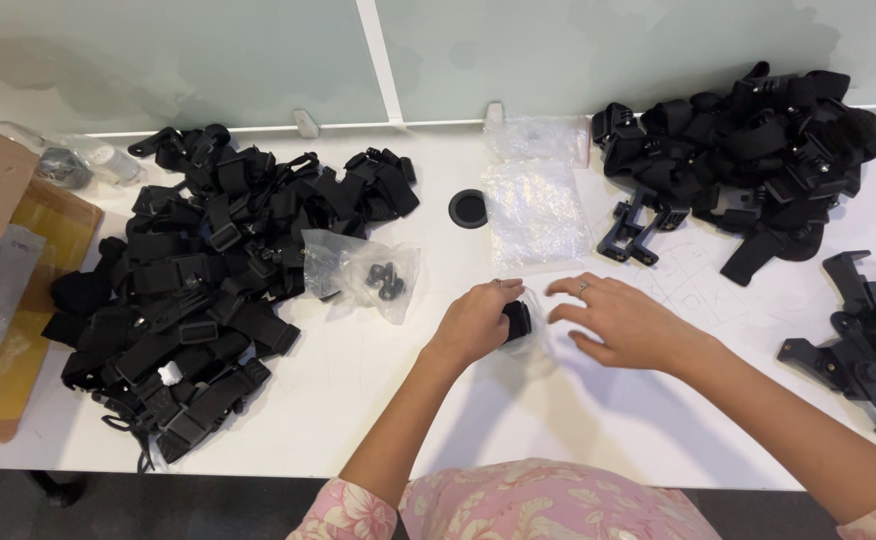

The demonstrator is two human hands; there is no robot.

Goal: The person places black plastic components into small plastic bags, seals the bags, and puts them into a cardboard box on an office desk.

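A small black plastic part (517,320) sits near the middle of the white table (378,400), pinched in the curled fingers of the left hand (478,322) and partly inside a thin clear plastic bag (535,335), while the right hand (623,322) hovers just beside it with fingers spread apart, touching the bag's edge. To the left lie a clear bag of small black knobs (373,272) and a large heap of black straps (193,270); farther back are flat clear bags (535,210), a round black cap (469,208) and, at far right, a pile of black mounts (748,150).
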